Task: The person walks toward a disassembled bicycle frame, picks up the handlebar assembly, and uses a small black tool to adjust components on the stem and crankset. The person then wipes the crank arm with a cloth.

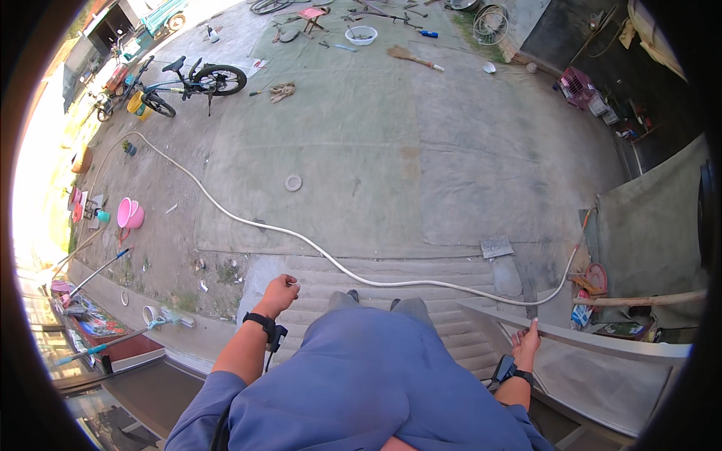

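Observation:
At the right, my right hand (525,344) is at the edge of a grey-framed door (594,337), with its fingers curled against the frame and one finger pointing up along it. My left hand (280,295) hangs in the air in front of my body at the left. Its fingers are loosely curled in, and nothing shows in them. Both wrists carry a dark strap with a small device. Beyond my feet a long pale hose (361,282) curves across the ground from far left to right.
Ridged paving (444,338) lies under my feet. A pink bucket (130,213), a bicycle (188,83), a round disc (293,183), gloves (282,92), a broom (414,58) and a white basin (361,35) stand or lie farther out. A flat slab (496,247) sits near the hose's right end.

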`<state>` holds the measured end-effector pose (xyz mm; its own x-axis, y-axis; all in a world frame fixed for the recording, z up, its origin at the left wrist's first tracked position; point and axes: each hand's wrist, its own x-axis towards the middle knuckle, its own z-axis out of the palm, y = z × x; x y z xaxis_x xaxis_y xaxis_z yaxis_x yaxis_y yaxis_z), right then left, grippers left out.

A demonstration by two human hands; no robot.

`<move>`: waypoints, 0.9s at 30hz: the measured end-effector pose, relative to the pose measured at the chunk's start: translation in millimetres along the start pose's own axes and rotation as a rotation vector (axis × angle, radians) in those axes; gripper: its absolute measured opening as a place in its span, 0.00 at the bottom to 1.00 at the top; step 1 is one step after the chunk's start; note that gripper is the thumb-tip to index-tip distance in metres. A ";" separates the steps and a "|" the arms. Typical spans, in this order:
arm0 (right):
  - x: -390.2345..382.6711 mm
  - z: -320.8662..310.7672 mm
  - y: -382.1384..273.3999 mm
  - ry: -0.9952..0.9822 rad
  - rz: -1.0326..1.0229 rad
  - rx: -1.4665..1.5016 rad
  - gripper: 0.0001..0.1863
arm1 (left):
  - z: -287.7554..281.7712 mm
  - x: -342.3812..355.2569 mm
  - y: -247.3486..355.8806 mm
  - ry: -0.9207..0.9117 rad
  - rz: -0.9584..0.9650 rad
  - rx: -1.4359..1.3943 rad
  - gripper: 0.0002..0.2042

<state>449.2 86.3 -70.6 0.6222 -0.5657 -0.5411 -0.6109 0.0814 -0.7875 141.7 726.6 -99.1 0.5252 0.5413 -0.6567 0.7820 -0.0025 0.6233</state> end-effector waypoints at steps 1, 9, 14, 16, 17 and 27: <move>-9.5 -2.4 13.5 0.021 0.077 0.032 0.29 | -1.2 6.2 3.0 -0.012 0.021 0.006 0.20; -79.0 -30.5 123.2 0.132 0.342 0.104 0.30 | 20.6 36.6 24.7 -0.178 0.089 0.139 0.19; -105.9 -57.3 169.9 0.154 0.367 0.262 0.34 | 19.1 52.0 39.3 -0.219 0.116 0.220 0.19; -119.3 -65.4 180.0 0.147 0.373 0.319 0.36 | 18.1 59.2 46.0 -0.234 0.129 0.217 0.20; -125.8 -67.2 183.7 0.155 0.377 0.288 0.37 | 17.8 62.2 48.6 -0.242 0.128 0.209 0.21; -181.1 -66.8 186.9 0.225 0.424 0.374 0.39 | 18.0 77.1 52.0 -0.287 0.177 0.274 0.20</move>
<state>189.7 149.2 -100.1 0.2185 -0.5775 -0.7866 -0.5440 0.5971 -0.5895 228.9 753.1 -124.9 0.7013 0.2571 -0.6649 0.7111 -0.3184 0.6269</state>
